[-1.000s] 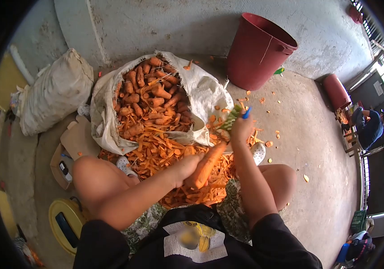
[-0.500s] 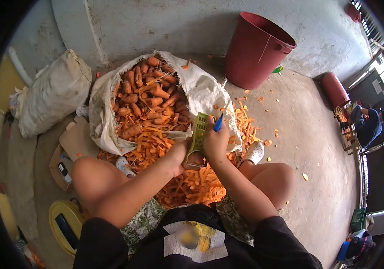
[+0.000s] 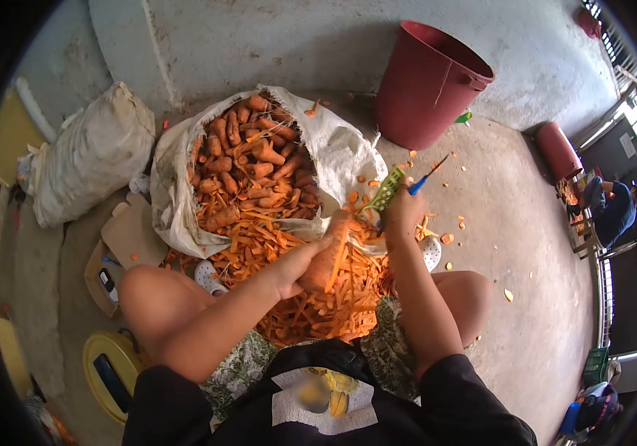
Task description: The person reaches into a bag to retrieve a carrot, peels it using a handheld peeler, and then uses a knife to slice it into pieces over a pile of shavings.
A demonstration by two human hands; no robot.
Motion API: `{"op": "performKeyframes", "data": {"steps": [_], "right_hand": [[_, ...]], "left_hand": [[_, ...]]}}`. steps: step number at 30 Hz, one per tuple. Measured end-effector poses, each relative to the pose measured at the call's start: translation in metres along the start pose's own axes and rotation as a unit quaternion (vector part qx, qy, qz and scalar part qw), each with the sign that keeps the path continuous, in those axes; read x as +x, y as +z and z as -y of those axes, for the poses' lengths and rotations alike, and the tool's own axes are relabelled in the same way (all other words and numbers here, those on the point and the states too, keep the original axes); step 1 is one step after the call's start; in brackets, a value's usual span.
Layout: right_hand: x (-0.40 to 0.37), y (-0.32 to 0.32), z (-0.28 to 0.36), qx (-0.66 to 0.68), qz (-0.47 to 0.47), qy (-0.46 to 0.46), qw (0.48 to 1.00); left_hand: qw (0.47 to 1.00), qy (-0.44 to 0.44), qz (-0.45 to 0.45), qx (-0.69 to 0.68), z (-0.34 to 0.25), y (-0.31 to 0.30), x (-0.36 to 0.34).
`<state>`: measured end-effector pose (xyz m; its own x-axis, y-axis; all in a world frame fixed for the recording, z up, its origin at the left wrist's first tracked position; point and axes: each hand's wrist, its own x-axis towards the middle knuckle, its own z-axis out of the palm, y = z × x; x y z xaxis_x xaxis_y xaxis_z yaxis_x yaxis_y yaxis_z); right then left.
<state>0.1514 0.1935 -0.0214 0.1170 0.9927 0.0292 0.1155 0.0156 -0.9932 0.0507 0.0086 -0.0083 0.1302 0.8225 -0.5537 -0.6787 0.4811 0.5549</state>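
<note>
My left hand (image 3: pixel 295 269) is wrapped around a large carrot (image 3: pixel 327 262), which tilts up and away from me. A strip along its side looks brighter than the rest. Ahead of the carrot's far end, my right hand (image 3: pixel 404 215) grips a green peeler (image 3: pixel 386 189) with holes along its handle. That same hand also holds a blue-handled knife (image 3: pixel 420 183), its thin blade pointing up and right. Orange carrot peels (image 3: pixel 318 316) lie heaped between my legs below the hands. Just beyond, an open white sack (image 3: pixel 173 201) is full of unpeeled carrots (image 3: pixel 259 160).
A tall red bin (image 3: pixel 419 93) stands by the wall. At left are a closed white sack (image 3: pixel 99 156), a cardboard box (image 3: pixel 134 234) and a yellow lid with a phone (image 3: pixel 112 383). Carrot slices dot the floor at right. Another person (image 3: pixel 612 208) sits far right.
The peeler has swung from upright near my left hand to beyond the carrot's far end. My right hand moved right and forward, and the carrot now shows fully. The knife now points up-right.
</note>
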Motion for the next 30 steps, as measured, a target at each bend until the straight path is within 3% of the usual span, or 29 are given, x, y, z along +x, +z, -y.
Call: {"op": "performKeyframes", "data": {"steps": [2, 4, 7, 10, 11, 12, 13, 15, 16, 19, 22, 23, 24, 25, 28, 30], "right_hand": [[-0.039, 0.005, 0.027, 0.137, 0.156, 0.081, 0.975], [-0.07, 0.009, 0.029, 0.116, 0.208, 0.033, 0.971], [-0.091, 0.011, 0.015, -0.06, 0.194, -0.084, 0.976], [-0.086, 0.012, 0.014, -0.074, 0.147, -0.105, 0.981], [-0.065, 0.019, -0.01, -0.029, 0.124, -0.099, 0.987], [-0.043, 0.015, -0.01, -0.109, 0.102, -0.04, 0.988], [-0.033, 0.009, 0.004, -0.086, 0.058, -0.027, 0.994], [0.015, 0.0, -0.03, -0.12, -0.052, -0.075, 0.989], [0.038, -0.006, -0.048, -0.094, -0.066, -0.038, 0.993], [0.028, -0.014, -0.013, 0.019, -0.044, 0.004, 0.999], [-0.035, -0.008, 0.048, 0.119, 0.087, 0.048, 0.988], [-0.046, -0.008, 0.044, 0.132, 0.163, 0.036, 0.977], [-0.049, 0.002, 0.018, 0.134, 0.172, 0.018, 0.976], [-0.066, 0.0, 0.023, 0.076, 0.201, -0.034, 0.976], [-0.099, 0.001, 0.021, -0.064, 0.175, -0.124, 0.975], [-0.096, 0.001, 0.022, -0.086, 0.151, -0.117, 0.978]], "left_hand": [[0.999, 0.009, -0.013, -0.039, 0.003, -0.012, 0.008], [0.996, 0.026, 0.039, -0.08, 0.004, -0.019, 0.015], [0.995, 0.045, 0.019, -0.081, 0.001, -0.007, 0.014], [0.996, 0.061, 0.025, -0.064, 0.005, -0.01, 0.016], [0.999, 0.017, 0.018, 0.033, 0.002, -0.003, 0.006], [0.991, -0.029, 0.011, 0.131, 0.0, 0.003, -0.003], [0.983, -0.046, 0.022, 0.177, 0.002, 0.006, -0.007], [0.983, -0.036, 0.028, 0.18, 0.003, 0.018, -0.015], [0.982, -0.026, 0.036, 0.184, 0.002, 0.023, -0.017], [0.992, -0.015, 0.047, 0.119, -0.002, 0.007, -0.011], [0.998, -0.037, 0.057, 0.012, -0.002, -0.009, 0.004], [0.998, -0.018, 0.055, -0.018, 0.0, -0.013, 0.011], [0.997, 0.0, 0.055, -0.048, 0.0, -0.014, 0.014], [0.997, 0.022, 0.028, -0.065, -0.001, -0.006, 0.012], [0.998, 0.023, 0.018, -0.064, -0.001, 0.003, 0.009], [0.996, 0.029, 0.014, -0.084, 0.009, -0.004, 0.02]]}}
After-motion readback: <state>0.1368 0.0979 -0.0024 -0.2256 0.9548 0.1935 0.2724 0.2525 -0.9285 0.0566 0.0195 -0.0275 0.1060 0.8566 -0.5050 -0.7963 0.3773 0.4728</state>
